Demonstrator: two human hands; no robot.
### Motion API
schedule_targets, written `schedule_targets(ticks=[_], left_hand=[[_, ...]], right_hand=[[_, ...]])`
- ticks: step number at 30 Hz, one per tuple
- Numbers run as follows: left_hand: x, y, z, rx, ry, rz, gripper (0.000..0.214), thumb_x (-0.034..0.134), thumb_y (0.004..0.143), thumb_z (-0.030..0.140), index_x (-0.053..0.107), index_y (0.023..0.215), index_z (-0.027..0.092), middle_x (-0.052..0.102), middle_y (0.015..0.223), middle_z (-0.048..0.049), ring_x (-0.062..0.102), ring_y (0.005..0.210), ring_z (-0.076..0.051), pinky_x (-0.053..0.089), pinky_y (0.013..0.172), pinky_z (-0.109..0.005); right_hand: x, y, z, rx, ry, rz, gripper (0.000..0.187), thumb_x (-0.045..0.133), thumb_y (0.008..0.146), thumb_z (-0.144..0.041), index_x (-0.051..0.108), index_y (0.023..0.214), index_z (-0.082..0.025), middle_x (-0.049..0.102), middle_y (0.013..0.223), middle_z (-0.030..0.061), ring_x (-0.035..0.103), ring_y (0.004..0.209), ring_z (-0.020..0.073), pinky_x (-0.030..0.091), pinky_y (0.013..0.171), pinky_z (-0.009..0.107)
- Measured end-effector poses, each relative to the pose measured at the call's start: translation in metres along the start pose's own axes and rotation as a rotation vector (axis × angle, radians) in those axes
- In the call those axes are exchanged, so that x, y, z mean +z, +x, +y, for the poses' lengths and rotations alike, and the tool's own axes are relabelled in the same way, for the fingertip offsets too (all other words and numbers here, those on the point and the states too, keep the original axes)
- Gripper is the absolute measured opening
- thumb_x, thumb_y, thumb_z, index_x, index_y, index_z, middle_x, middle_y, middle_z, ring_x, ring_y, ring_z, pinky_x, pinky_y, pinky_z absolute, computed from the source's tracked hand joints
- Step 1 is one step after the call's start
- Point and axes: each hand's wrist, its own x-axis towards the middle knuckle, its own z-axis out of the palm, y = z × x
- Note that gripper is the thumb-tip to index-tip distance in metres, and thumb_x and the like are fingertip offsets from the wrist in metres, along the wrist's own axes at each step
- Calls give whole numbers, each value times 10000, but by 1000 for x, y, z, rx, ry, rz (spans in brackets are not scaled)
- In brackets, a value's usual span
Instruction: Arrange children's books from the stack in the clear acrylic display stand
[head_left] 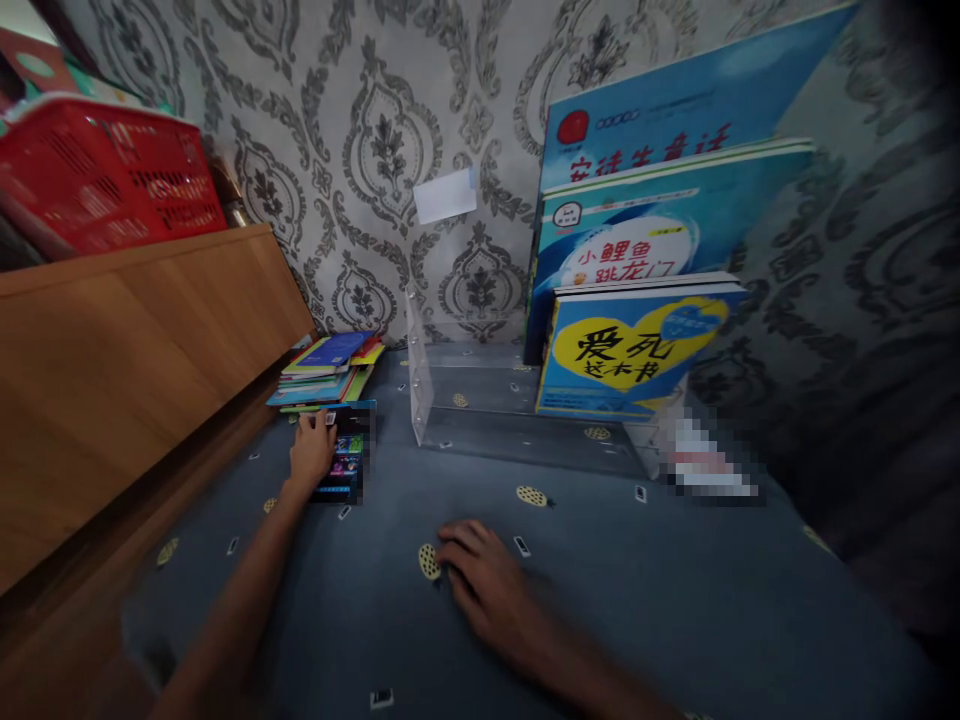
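Observation:
My left hand is at the left edge of a dark book with coloured pictures, its fingers bent over the cover. This book lies at the front of a small pile of thin books. My right hand rests on the blue-grey tablecloth, fingers loosely apart with nothing in them. Behind it stands a clear plastic book rack. At the rack's right end several books stand upright, a blue and yellow book in front, a teal book and a tall blue book behind.
A wooden cabinet borders the table on the left, with a red plastic basket on top. Patterned wallpaper covers the wall behind, bearing a white paper. A blurred-out pale item lies by the rack's right end.

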Motion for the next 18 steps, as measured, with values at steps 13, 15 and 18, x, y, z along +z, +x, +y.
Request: schedule_targets(ticks=[13, 15, 18], left_hand=[[-38, -75, 25, 191, 170, -261, 433, 386, 1011, 405, 687, 1131, 117, 686, 1075, -191, 697, 991, -331, 543, 808, -413], [-43, -80, 29, 207, 165, -281, 434, 409, 1001, 434, 706, 1081, 127, 706, 1033, -183, 693, 1007, -338, 540, 820, -419], [-43, -81, 34, 183, 139, -204, 408, 406, 1004, 404, 661, 1198, 151, 665, 1189, -184, 643, 1117, -331, 539, 830, -405]], right_hand=[[-1, -3, 4, 53, 108, 125, 282, 473, 894, -75, 668, 1043, -215, 686, 1164, 93, 615, 1129, 237, 501, 1008, 443], [0, -3, 6, 75, 131, 180, 273, 472, 899, -89, 667, 1044, -213, 683, 1157, 99, 613, 1127, 242, 502, 1006, 452], [1, -3, 6, 80, 138, 199, 287, 475, 874, -67, 669, 1033, -207, 684, 1139, 103, 611, 1102, 245, 514, 980, 454]])
